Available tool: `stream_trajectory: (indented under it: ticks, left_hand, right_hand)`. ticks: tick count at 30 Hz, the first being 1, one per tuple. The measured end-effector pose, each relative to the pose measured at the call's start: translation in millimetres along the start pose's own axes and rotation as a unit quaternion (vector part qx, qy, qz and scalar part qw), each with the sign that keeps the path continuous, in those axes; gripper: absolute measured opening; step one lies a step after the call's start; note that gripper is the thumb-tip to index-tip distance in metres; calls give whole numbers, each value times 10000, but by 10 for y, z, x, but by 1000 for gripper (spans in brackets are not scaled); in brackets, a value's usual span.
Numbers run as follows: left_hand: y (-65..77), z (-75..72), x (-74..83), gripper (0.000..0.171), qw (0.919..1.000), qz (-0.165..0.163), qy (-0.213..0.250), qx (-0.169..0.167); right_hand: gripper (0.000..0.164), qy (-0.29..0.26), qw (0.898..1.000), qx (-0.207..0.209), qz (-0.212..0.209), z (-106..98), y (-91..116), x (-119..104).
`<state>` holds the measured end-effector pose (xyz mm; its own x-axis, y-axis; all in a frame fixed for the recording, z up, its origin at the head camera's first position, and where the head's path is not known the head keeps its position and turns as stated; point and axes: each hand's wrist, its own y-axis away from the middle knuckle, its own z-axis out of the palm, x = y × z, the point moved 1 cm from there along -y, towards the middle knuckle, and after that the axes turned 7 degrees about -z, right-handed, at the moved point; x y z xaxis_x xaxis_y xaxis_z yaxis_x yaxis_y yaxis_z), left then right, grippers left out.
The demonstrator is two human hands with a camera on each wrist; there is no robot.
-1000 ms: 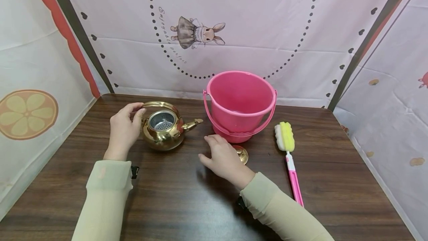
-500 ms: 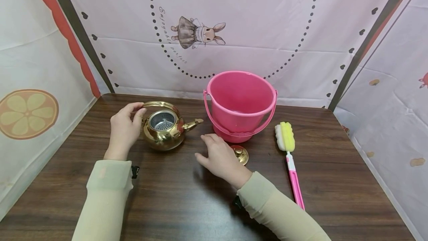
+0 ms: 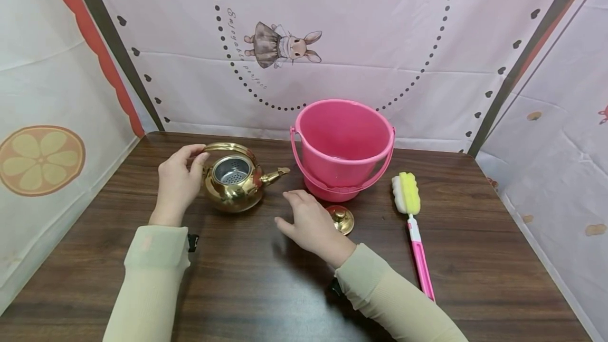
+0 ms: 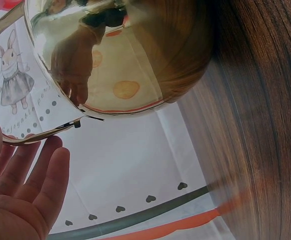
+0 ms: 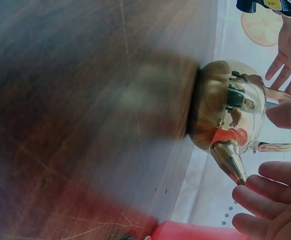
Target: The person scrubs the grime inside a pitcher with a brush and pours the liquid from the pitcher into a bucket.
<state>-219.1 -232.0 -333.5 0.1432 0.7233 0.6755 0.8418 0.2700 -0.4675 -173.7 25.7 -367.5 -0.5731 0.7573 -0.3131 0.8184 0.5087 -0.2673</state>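
A shiny gold teapot [image 3: 234,186] stands upright on the table, uncovered, with a perforated metal strainer [image 3: 231,170] in its mouth. At its left side my left hand [image 3: 179,181] pinches the teapot's arched handle between thumb and fingers; in the left wrist view, the fingers [image 4: 45,167] lie behind the handle [image 4: 35,136]. My right hand [image 3: 311,223] hovers over the table to the right of the spout [image 3: 275,176], fingers relaxed and apart, holding nothing. The teapot's gold lid [image 3: 343,219] lies just beyond this hand, its left edge partly hidden by it.
A pink bucket [image 3: 342,160] with its handle hanging forward stands behind the lid. To the right lies a sponge brush [image 3: 407,194] with a pink handle. Printed cloth walls [image 3: 380,25] enclose the brown wooden table [image 3: 237,278].
My right hand has drifted slightly left, so more of the lid shows. My left hand and the teapot keep their places.
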Motion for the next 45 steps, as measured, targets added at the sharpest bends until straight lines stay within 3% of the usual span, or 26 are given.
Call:
stream_trajectory:
  ticks: [45]
  left_hand:
    - [8,-6,14,28,10000,-31,-22,-54]
  right_hand:
    - [56,-126,9994,-19,-313,52,-105,-94]
